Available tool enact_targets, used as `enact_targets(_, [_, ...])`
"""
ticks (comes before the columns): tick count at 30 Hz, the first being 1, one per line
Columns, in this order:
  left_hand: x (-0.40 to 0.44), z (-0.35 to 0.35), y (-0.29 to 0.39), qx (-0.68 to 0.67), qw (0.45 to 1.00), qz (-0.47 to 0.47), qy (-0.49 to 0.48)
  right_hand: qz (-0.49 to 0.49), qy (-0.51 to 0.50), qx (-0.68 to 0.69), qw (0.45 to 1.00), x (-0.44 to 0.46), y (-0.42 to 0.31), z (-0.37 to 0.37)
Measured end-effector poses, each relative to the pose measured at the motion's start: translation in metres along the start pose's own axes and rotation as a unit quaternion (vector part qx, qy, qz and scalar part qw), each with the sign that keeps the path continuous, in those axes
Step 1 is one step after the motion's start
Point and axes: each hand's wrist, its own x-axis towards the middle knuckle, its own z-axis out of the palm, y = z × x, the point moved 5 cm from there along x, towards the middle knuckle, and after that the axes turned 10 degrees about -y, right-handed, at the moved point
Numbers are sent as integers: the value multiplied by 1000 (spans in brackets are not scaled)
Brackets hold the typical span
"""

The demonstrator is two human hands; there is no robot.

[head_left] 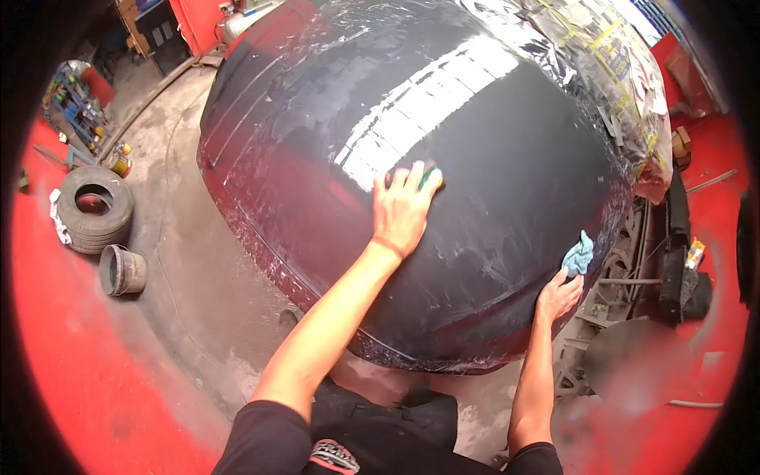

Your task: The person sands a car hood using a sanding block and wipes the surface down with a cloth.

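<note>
Left hand [402, 212]: fingers spread open, pad [433, 177] beneath, on hood [507, 166]. Right hand [559, 298]: fingers gripping cloth [579, 255], extending far.

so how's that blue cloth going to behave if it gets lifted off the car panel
The blue cloth will probably be floppy, since it sits crumpled in soft folds by the right hand. It should be light, being small and thin-looking, though wet streaks on the panel suggest it could be damp and a bit heavier.
</note>
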Motion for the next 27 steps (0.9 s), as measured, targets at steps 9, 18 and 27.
enact_targets(9, [88,-4,-76,-9,999,-39,23,11,-30,-23,999,-1,-6,-3])
enact_targets(18, [-27,-22,-61,-30,999,41,-1,19,-34,-36,999,-4,-6,1])
enact_targets(27, [175,10,-112,22,999,10,46,15,-36,-35,999,-4,-12,-6])
